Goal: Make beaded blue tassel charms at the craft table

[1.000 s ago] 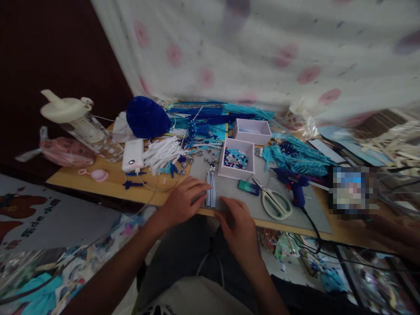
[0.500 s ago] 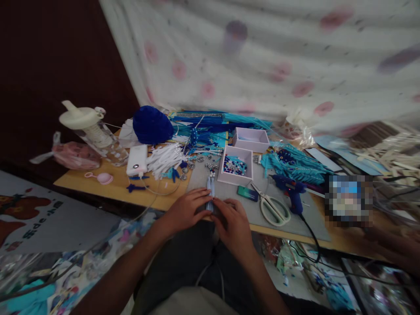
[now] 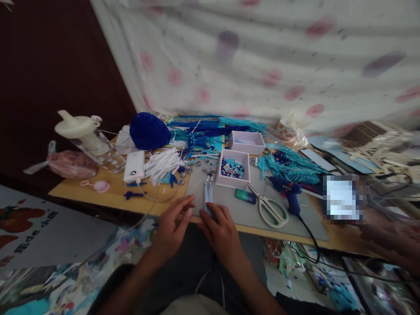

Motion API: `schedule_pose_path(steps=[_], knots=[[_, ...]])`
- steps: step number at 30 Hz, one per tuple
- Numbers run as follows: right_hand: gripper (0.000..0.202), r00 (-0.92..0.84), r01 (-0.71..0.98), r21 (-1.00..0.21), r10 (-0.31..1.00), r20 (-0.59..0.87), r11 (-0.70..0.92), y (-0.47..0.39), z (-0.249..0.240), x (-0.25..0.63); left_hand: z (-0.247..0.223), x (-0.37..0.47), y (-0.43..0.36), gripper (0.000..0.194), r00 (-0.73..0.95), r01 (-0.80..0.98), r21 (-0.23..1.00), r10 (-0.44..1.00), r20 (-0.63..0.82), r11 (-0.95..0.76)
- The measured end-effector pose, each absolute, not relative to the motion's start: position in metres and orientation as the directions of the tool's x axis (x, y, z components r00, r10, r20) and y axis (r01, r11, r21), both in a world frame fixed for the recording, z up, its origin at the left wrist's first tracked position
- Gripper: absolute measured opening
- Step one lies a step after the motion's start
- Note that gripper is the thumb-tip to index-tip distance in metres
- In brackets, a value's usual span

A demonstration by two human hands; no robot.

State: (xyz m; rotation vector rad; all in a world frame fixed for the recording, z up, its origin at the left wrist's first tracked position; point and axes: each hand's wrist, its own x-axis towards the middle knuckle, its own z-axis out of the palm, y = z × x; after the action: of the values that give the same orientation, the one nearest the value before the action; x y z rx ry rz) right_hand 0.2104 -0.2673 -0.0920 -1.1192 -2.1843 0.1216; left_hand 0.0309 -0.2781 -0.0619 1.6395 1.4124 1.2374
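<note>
A pale blue tassel piece (image 3: 208, 196) lies on the grey mat (image 3: 295, 221) at the near edge of the wooden table (image 3: 85, 194). My right hand (image 3: 220, 230) rests at the mat's edge with its fingertips on the lower end of the tassel. My left hand (image 3: 172, 226) hovers just left of it over the table edge, fingers spread, holding nothing.
On the mat lie a white box of beads (image 3: 233, 168), a teal lighter (image 3: 246, 196), white scissors (image 3: 269, 207) and a blue glue gun (image 3: 286, 190) with its cord. Behind are blue feathers, white tassels, a power bank (image 3: 134, 166), a blue pompom (image 3: 149, 130) and a bottle (image 3: 88, 138).
My left hand has drawn back off the tassel toward me and opened. My right hand has stayed at the tassel's lower end. The view shifted slightly.
</note>
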Motion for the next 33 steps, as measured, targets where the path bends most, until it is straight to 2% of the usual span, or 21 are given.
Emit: schedule_pose_path(steps=[3, 8, 10, 13, 16, 20, 25, 27, 28, 30, 31, 33], knots=[[0.029, -0.463, 0.616, -0.364, 0.695, 0.551, 0.699, -0.266, -0.094, 0.218, -0.062, 0.035, -0.299, 0.032, -0.201, 0.217, 0.976, 0.976, 0.079, -0.034], [0.029, -0.467, 0.557, -0.367, 0.646, 0.603, 0.745, -0.275, -0.097, 0.224, -0.075, 0.040, -0.321, 0.034, -0.285, -0.046, 0.988, 0.946, -0.155, 0.148], [0.035, -0.426, 0.547, -0.387, 0.645, 0.634, 0.743, -0.283, -0.100, 0.226, -0.081, 0.044, -0.325, 0.037, -0.263, -0.174, 0.951, 0.918, -0.295, 0.256], [0.048, -0.355, 0.538, -0.425, 0.653, 0.669, 0.728, -0.298, -0.106, 0.231, -0.085, 0.055, -0.326, 0.047, -0.090, -0.379, 0.822, 0.867, -0.491, 0.425], [0.059, -0.329, 0.523, -0.441, 0.650, 0.685, 0.729, -0.315, -0.111, 0.235, -0.080, 0.070, -0.320, 0.053, 0.125, -0.524, 0.692, 0.849, -0.514, 0.496], [0.064, -0.305, 0.513, -0.441, 0.637, 0.708, 0.736, -0.330, -0.110, 0.233, -0.068, 0.086, -0.310, 0.045, 0.281, -0.553, 0.616, 0.822, -0.495, 0.560], [0.060, -0.303, 0.493, -0.423, 0.605, 0.736, 0.761, -0.342, -0.102, 0.234, -0.067, 0.092, -0.307, 0.039, 0.278, -0.572, 0.576, 0.799, -0.532, 0.583], [0.056, -0.301, 0.465, -0.461, 0.624, 0.721, 0.756, -0.348, -0.099, 0.240, -0.070, 0.094, -0.311, 0.037, 0.234, -0.594, 0.580, 0.809, -0.539, 0.558], [0.052, -0.265, 0.459, -0.508, 0.657, 0.706, 0.729, -0.349, -0.098, 0.243, -0.072, 0.096, -0.314, 0.038, 0.213, -0.601, 0.580, 0.810, -0.547, 0.549], [0.037, -0.085, 0.448, -0.685, 0.789, 0.608, 0.575, -0.349, -0.098, 0.250, -0.074, 0.098, -0.320, 0.041, 0.194, -0.602, 0.577, 0.802, -0.565, 0.552], [0.029, 0.028, 0.404, -0.797, 0.865, 0.501, 0.449, -0.346, -0.098, 0.252, -0.075, 0.100, -0.324, 0.043, 0.195, -0.595, 0.578, 0.798, -0.570, 0.558], [0.022, 0.156, 0.190, -0.974, 0.976, 0.152, 0.121, -0.338, -0.101, 0.252, -0.076, 0.102, -0.331, 0.047, 0.210, -0.579, 0.583, 0.796, -0.568, 0.569]])
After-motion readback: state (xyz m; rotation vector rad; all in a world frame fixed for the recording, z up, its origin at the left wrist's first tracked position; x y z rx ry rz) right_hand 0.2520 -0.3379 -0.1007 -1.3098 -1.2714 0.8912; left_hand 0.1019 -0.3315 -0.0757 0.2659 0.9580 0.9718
